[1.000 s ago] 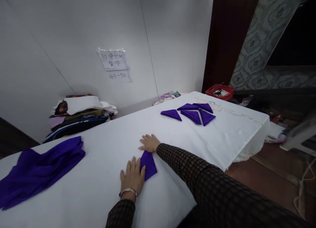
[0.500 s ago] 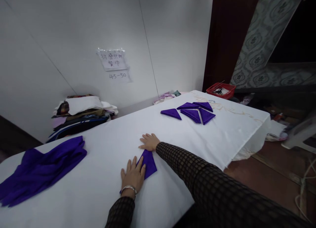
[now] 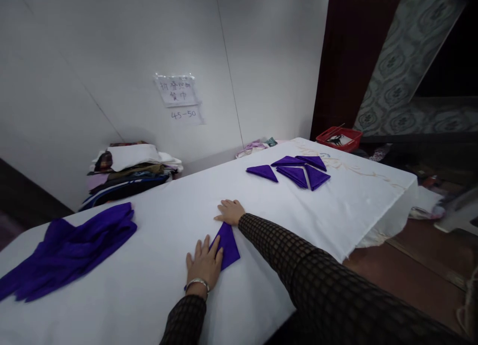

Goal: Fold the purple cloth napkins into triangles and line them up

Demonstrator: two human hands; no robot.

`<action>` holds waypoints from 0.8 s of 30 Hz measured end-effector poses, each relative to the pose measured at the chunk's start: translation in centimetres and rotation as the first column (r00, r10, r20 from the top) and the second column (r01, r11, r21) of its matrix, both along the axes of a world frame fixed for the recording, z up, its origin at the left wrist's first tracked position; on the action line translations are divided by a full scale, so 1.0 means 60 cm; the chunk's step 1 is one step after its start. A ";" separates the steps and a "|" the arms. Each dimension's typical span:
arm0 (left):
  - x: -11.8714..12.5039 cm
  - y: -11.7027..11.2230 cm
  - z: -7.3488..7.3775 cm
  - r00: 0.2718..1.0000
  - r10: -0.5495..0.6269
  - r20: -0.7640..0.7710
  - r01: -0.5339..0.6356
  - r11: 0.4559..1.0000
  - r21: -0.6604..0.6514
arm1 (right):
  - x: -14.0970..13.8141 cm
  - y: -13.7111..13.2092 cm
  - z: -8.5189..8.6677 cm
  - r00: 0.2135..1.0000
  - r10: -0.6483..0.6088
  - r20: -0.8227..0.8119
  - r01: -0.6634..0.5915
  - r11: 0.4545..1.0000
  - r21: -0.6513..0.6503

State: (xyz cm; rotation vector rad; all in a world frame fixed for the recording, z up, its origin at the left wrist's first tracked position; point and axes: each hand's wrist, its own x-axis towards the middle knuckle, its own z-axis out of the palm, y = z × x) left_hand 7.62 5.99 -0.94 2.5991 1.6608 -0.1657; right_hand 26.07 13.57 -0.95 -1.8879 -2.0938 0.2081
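Observation:
A purple cloth napkin (image 3: 229,246), folded into a triangle, lies on the white tablecloth (image 3: 157,265) in front of me. My left hand (image 3: 203,265), with a silver bracelet at the wrist, rests flat over its left part with fingers spread. At the napkin's far tip lies my right hand (image 3: 230,212), palm down and fingers stretched out. The napkin's left portion is hidden under my left hand. Farther back to the right are several folded purple napkin triangles (image 3: 293,176), grouped close together.
A loose heap of purple cloth (image 3: 82,245) sits on the left of the table. Stacked folded clothes (image 3: 134,171) stand against the wall behind it. A red basket (image 3: 351,143) is beyond the far right end, and a handwritten paper sign (image 3: 179,91) hangs on the wall.
The whole view has shifted slightly, so things appear a little farther right. Both hands stay flat on the folded napkin, with hardly any movement over it.

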 end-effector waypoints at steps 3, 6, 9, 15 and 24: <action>0.000 -0.003 0.003 1.000 -0.003 0.009 0.003 1.000 0.008 | 0.002 0.001 0.006 1.000 -0.024 -0.014 0.024 1.000 -0.001; 0.001 -0.006 0.007 1.000 0.002 0.031 -0.002 1.000 0.002 | 0.002 0.005 0.025 0.998 -0.049 -0.041 0.047 0.998 -0.029; 0.001 -0.007 0.009 0.999 0.003 0.054 -0.003 1.000 -0.006 | -0.013 -0.004 0.053 0.997 -0.049 -0.066 0.046 0.998 -0.046; -0.002 -0.001 -0.003 0.997 -0.020 0.074 0.020 1.000 -0.005 | -0.087 -0.093 0.051 0.957 0.287 -0.054 -0.286 0.958 0.026; 0.001 0.002 -0.009 0.992 0.019 0.122 -0.018 1.000 -0.012 | -0.074 -0.095 0.018 0.942 0.335 -0.009 -0.335 0.942 -0.011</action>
